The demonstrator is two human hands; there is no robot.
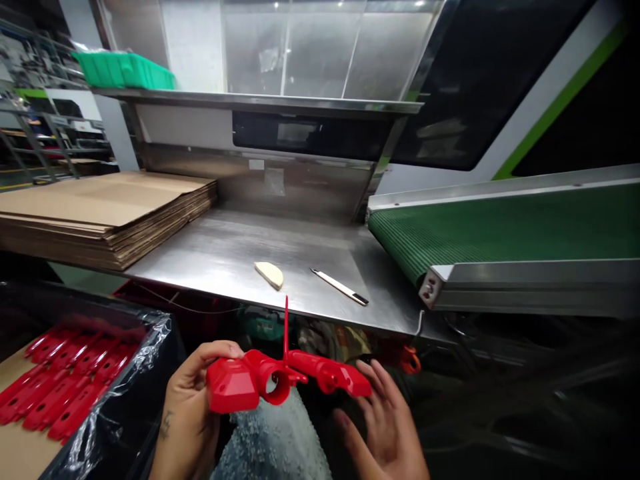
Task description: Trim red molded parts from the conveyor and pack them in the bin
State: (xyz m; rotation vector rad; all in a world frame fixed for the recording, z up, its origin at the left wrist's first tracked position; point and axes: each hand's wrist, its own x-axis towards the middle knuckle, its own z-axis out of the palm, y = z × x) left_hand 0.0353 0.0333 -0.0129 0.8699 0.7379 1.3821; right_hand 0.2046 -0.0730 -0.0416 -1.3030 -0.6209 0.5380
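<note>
My left hand point(193, 393) grips a red plastic moulding point(233, 387) by its blocky left end, thumb on top. The moulding has a round hollow collar near its middle, a thin spike standing up, and a narrower arm reaching right. Close to that right end is my right hand point(383, 420), its fingers and thumb apart; whether a fingertip touches the part I cannot tell. Beyond the hands, a white-handled knife point(340, 287) and a pale half-round piece point(270, 274) lie on the steel table point(225, 247).
Flat cardboard sheets point(100, 200) are stacked on the table's left. A plastic-lined box point(165, 333) at lower left holds rows of red parts point(75, 380). A green conveyor belt point(500, 227) ends at the right. A green crate point(125, 70) sits on the shelf point(270, 101).
</note>
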